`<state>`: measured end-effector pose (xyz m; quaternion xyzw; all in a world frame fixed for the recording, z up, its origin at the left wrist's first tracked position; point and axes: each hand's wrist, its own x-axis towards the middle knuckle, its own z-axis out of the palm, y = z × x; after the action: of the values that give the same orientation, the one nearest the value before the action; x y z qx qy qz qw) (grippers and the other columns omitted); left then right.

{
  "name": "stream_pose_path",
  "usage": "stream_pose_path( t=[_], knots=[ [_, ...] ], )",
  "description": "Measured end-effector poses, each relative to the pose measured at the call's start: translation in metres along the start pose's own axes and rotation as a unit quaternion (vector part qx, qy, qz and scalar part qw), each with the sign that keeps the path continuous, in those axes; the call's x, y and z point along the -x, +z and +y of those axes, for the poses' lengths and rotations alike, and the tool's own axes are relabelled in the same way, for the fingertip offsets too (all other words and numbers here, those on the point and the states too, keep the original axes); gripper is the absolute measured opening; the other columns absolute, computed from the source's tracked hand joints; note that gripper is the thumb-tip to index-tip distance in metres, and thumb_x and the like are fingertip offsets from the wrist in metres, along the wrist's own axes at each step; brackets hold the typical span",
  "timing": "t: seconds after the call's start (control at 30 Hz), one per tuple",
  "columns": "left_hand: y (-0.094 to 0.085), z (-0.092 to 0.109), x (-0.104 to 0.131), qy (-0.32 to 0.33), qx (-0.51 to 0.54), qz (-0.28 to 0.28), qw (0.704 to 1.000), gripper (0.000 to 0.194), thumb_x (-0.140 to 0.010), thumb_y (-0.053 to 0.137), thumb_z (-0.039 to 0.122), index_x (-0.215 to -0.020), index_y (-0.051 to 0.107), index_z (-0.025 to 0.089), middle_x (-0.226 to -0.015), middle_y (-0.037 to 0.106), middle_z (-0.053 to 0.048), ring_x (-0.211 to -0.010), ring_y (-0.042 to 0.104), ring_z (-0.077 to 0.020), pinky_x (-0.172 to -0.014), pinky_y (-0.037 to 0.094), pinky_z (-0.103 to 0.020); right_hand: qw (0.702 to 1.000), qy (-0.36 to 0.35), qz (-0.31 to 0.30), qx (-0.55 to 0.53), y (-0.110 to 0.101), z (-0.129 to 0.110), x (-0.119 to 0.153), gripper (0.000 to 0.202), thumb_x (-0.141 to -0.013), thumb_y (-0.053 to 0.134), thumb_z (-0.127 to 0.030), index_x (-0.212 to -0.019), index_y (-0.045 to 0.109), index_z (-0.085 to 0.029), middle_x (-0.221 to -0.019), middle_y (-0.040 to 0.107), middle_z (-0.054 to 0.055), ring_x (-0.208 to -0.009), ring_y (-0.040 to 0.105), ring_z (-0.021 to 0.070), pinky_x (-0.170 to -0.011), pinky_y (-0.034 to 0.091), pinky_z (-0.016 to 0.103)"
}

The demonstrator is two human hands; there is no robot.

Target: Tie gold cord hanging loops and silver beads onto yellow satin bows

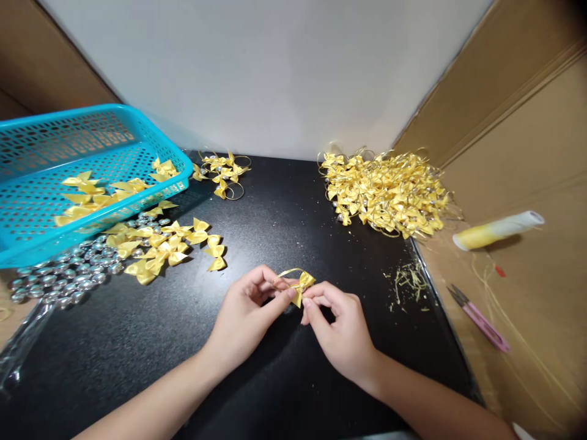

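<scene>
A yellow ribbon bow with a thin gold cord loop is held up between my hands, just over the black tabletop. My left hand pinches the bow's left side between thumb and fingers. On the other side, my right hand has thumb and fingertips closed at the bow's lower right edge; whether they grip the ribbon itself or a cord end there is too small to make out. Loose yellow bows lie to the left of my left hand, beside a heap of silver beads.
A blue perforated basket with more bows stands at the left. Finished-looking looped bows are piled back right, a few looped bows back left. Cord scraps, pink-handled thread snips and a yellow-white thread tube lie right.
</scene>
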<state>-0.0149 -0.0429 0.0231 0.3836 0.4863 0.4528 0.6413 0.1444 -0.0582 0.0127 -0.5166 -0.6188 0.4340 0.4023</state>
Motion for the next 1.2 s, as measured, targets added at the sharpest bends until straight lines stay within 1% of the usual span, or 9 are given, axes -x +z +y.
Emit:
stream_pose_path(
  t=[0.2, 0.47, 0.7, 0.87, 1.1, 1.2],
  knots=[
    [0.0004, -0.0007, 0.0002, 0.006, -0.022, -0.001, 1.000, 0.018, -0.076, 0.074, 0.017, -0.070, 0.057, 0.017, -0.083, 0.078, -0.002, -0.083, 0.072, -0.0138, -0.076, 0.053, -0.021, 1.000, -0.005, 0.002, 0.014, -0.0018, -0.0012, -0.0001, 0.014, -0.085, 0.054, -0.013, -0.073, 0.059, -0.017, -0.055, 0.062, -0.002, -0.050, 0.061, 0.0102, -0.056, 0.046, 0.020],
    [-0.0003, -0.0011, -0.0002, 0.006, -0.015, -0.005, 1.000, 0.018, -0.077, 0.074, 0.016, -0.070, 0.057, 0.017, -0.083, 0.078, -0.001, -0.085, 0.072, -0.0133, -0.077, 0.053, -0.019, 1.000, -0.016, 0.008, 0.015, -0.0019, -0.0007, -0.0001, 0.014, -0.085, 0.054, -0.013, -0.073, 0.059, -0.017, -0.055, 0.063, -0.002, -0.050, 0.061, 0.0103, -0.056, 0.047, 0.020],
    [0.0002, -0.0008, 0.0011, 0.006, -0.012, -0.005, 1.000, 0.018, -0.076, 0.074, 0.016, -0.069, 0.057, 0.017, -0.078, 0.076, 0.001, -0.081, 0.070, -0.0119, -0.074, 0.051, -0.018, 1.000, -0.009, 0.004, 0.003, -0.0008, 0.0004, -0.0005, 0.013, -0.087, 0.053, -0.014, -0.075, 0.058, -0.017, -0.056, 0.062, -0.002, -0.052, 0.061, 0.0106, -0.058, 0.047, 0.021],
    [0.0008, -0.0006, 0.0014, 0.004, -0.019, 0.000, 1.000, 0.020, -0.075, 0.074, 0.017, -0.067, 0.056, 0.017, -0.070, 0.073, 0.002, -0.070, 0.067, -0.0101, -0.067, 0.049, -0.018, 1.000, -0.009, 0.001, -0.014, -0.0003, -0.0003, 0.0003, 0.013, -0.088, 0.052, -0.014, -0.076, 0.057, -0.018, -0.059, 0.062, -0.002, -0.055, 0.062, 0.0107, -0.061, 0.049, 0.021],
    [0.0028, 0.0017, 0.0010, 0.002, -0.015, -0.005, 1.000, 0.022, -0.075, 0.074, 0.019, -0.066, 0.054, 0.017, -0.070, 0.073, 0.000, -0.070, 0.067, -0.0121, -0.068, 0.050, -0.021, 1.000, -0.007, 0.000, -0.030, 0.0002, 0.0005, 0.0018, 0.012, -0.089, 0.052, -0.015, -0.079, 0.058, -0.018, -0.063, 0.065, -0.001, -0.060, 0.064, 0.0117, -0.064, 0.050, 0.022],
    [0.0032, 0.0022, 0.0006, -0.003, -0.016, 0.001, 1.000, 0.022, -0.075, 0.074, 0.020, -0.066, 0.054, 0.017, -0.066, 0.071, 0.001, -0.067, 0.067, -0.0121, -0.065, 0.051, -0.021, 0.999, 0.002, -0.006, -0.033, 0.0007, 0.0020, 0.0023, 0.012, -0.089, 0.052, -0.016, -0.080, 0.058, -0.018, -0.063, 0.065, -0.001, -0.061, 0.064, 0.0122, -0.064, 0.050, 0.023]
  ],
)
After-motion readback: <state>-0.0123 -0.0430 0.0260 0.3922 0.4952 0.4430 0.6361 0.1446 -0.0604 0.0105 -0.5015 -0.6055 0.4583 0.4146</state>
